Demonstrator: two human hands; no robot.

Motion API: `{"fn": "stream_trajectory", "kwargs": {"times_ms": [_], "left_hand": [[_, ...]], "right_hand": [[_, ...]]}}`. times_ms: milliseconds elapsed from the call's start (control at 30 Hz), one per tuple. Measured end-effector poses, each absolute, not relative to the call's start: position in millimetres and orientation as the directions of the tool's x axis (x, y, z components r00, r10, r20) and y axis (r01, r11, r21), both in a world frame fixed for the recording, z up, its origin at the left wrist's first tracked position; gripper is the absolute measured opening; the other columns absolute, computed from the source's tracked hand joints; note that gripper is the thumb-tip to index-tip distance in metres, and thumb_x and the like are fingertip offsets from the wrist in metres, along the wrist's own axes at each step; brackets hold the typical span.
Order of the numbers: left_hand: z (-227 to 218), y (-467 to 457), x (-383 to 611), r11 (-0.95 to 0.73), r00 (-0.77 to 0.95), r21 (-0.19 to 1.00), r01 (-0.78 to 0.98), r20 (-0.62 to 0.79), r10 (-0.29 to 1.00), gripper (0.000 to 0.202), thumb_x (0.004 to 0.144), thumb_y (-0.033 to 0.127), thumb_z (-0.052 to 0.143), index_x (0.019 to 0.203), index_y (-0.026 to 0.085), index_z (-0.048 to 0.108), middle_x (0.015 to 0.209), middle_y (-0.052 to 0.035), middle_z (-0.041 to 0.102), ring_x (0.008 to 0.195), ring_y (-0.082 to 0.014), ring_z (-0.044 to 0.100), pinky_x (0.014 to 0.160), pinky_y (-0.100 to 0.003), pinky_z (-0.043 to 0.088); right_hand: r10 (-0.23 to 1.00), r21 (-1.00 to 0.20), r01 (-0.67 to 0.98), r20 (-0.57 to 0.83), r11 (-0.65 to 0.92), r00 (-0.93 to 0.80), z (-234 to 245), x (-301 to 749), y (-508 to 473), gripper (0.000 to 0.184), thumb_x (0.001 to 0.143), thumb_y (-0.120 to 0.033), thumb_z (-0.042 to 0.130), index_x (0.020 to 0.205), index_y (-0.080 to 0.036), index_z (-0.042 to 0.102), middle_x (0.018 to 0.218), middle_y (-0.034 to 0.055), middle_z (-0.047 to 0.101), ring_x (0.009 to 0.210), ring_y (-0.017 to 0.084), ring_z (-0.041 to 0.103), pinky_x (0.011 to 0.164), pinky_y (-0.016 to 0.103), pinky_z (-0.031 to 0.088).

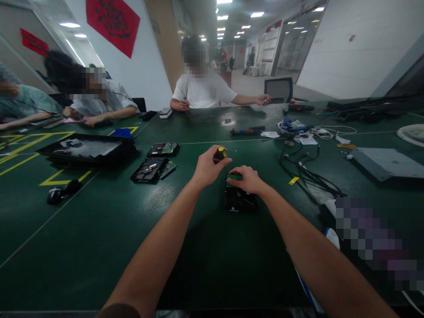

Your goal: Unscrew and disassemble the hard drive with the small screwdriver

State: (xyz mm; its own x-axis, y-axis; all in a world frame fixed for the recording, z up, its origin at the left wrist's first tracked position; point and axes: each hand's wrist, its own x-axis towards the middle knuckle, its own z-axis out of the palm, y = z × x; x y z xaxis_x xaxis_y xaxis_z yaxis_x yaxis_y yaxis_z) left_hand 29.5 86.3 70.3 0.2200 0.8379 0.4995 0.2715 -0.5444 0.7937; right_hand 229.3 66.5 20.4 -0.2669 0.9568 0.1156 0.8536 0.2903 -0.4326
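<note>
A screwdriver (221, 153) with a yellow and black handle is gripped in my left hand (208, 165), its shaft pointing down toward the hard drive. The black hard drive (240, 202) lies on the green table in front of me. My right hand (247, 179) is closed at the drive's far end, its fingers on a green circuit board (234, 176). That hand hides part of the board and the drive's right side. The screwdriver's tip is too small to make out.
Left of my hands lie two more hard drives (149, 170) (163, 149) and a loose circuit board (168, 169). Farther left is a black tray (88, 148). Cables (308, 176), a grey metal case (387, 163) and a power tool (247, 131) lie to the right and beyond. Co-workers sit across the table.
</note>
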Motion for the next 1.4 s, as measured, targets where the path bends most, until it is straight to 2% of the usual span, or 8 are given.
{"fn": "stream_trajectory", "kwargs": {"times_ms": [433, 600, 800, 900, 1000, 1100, 1267, 1400], "left_hand": [[71.9, 85.6, 27.6, -0.557, 0.231, 0.776, 0.297, 0.508, 0.83, 0.029, 0.084, 0.028, 0.077, 0.11, 0.021, 0.066, 0.099, -0.0034, 0.071, 0.087, -0.0176, 0.068, 0.076, -0.03, 0.056], [74.5, 82.3, 27.2, -0.597, 0.266, 0.708, 0.378, 0.534, 0.802, 0.028, 0.088, 0.028, 0.074, 0.114, 0.023, 0.065, 0.098, -0.0021, 0.07, 0.085, -0.0161, 0.067, 0.074, -0.028, 0.055], [73.4, 84.7, 24.3, -0.641, 0.267, 0.618, 0.456, 0.592, 0.761, 0.036, 0.087, 0.026, 0.076, 0.121, 0.023, 0.066, 0.113, -0.0063, 0.069, 0.093, -0.0183, 0.066, 0.072, -0.029, 0.055], [74.4, 84.6, 23.3, -0.643, 0.26, 0.607, 0.468, 0.6, 0.756, 0.046, 0.086, 0.024, 0.077, 0.13, 0.023, 0.062, 0.116, -0.0072, 0.068, 0.093, -0.0187, 0.066, 0.072, -0.029, 0.055], [76.1, 82.7, 23.0, -0.621, 0.247, 0.641, 0.451, 0.579, 0.777, 0.06, 0.085, 0.019, 0.076, 0.14, 0.027, 0.054, 0.11, -0.0054, 0.069, 0.09, -0.0184, 0.068, 0.073, -0.03, 0.056], [77.6, 80.3, 23.9, -0.598, 0.268, 0.712, 0.368, 0.534, 0.802, 0.056, 0.087, 0.015, 0.071, 0.138, 0.029, 0.054, 0.108, -0.0045, 0.071, 0.09, -0.0182, 0.07, 0.075, -0.03, 0.057], [81.1, 77.4, 30.0, -0.544, 0.258, 0.822, 0.167, 0.496, 0.829, 0.033, 0.088, 0.026, 0.071, 0.12, 0.025, 0.068, 0.118, -0.0071, 0.069, 0.098, -0.0188, 0.068, 0.073, -0.027, 0.058], [84.4, 77.4, 33.6, -0.475, 0.169, 0.879, 0.041, 0.462, 0.87, 0.025, 0.088, 0.041, 0.071, 0.102, 0.021, 0.075, 0.106, -0.0063, 0.069, 0.085, -0.0151, 0.064, 0.064, -0.024, 0.059]], "right_hand": [[0.959, -0.446, 0.85, 0.108, 0.281, -0.261, 18.5, 230.0, 66.9, 0.042, 0.087, -0.063, 0.066, 0.119, -0.036, 0.073, 0.118, 0.006, 0.071, 0.113, 0.031, 0.063, 0.089, 0.044, 0.048], [0.959, -0.439, 0.853, 0.105, 0.281, -0.263, 17.4, 229.8, 67.9, 0.042, 0.087, -0.063, 0.066, 0.118, -0.035, 0.074, 0.118, 0.007, 0.071, 0.113, 0.032, 0.063, 0.089, 0.046, 0.048], [0.955, -0.447, 0.846, 0.093, 0.291, -0.28, 21.4, 230.6, 66.6, 0.042, 0.089, -0.06, 0.066, 0.121, -0.035, 0.073, 0.12, 0.0075, 0.07, 0.112, 0.031, 0.063, 0.089, 0.046, 0.049], [0.955, -0.445, 0.846, 0.088, 0.293, -0.285, 22.0, 231.0, 65.9, 0.042, 0.089, -0.059, 0.066, 0.121, -0.033, 0.073, 0.12, 0.0076, 0.07, 0.113, 0.031, 0.063, 0.09, 0.045, 0.049], [0.959, -0.434, 0.856, 0.079, 0.28, -0.273, 21.4, 230.8, 65.6, 0.042, 0.089, -0.059, 0.066, 0.122, -0.035, 0.072, 0.121, 0.0071, 0.069, 0.115, 0.031, 0.062, 0.092, 0.046, 0.048], [0.962, -0.428, 0.863, 0.072, 0.269, -0.264, 21.1, 230.4, 65.7, 0.042, 0.089, -0.06, 0.067, 0.122, -0.036, 0.072, 0.122, 0.0067, 0.069, 0.116, 0.031, 0.061, 0.093, 0.046, 0.048], [0.963, -0.434, 0.862, 0.067, 0.263, -0.26, 20.7, 230.3, 66.3, 0.041, 0.088, -0.06, 0.068, 0.121, -0.036, 0.072, 0.121, 0.0061, 0.069, 0.116, 0.031, 0.061, 0.093, 0.045, 0.048], [0.963, -0.434, 0.861, 0.073, 0.265, -0.26, 19.3, 230.3, 66.6, 0.04, 0.088, -0.059, 0.068, 0.122, -0.037, 0.071, 0.122, 0.0061, 0.068, 0.116, 0.03, 0.06, 0.094, 0.045, 0.047]]}}
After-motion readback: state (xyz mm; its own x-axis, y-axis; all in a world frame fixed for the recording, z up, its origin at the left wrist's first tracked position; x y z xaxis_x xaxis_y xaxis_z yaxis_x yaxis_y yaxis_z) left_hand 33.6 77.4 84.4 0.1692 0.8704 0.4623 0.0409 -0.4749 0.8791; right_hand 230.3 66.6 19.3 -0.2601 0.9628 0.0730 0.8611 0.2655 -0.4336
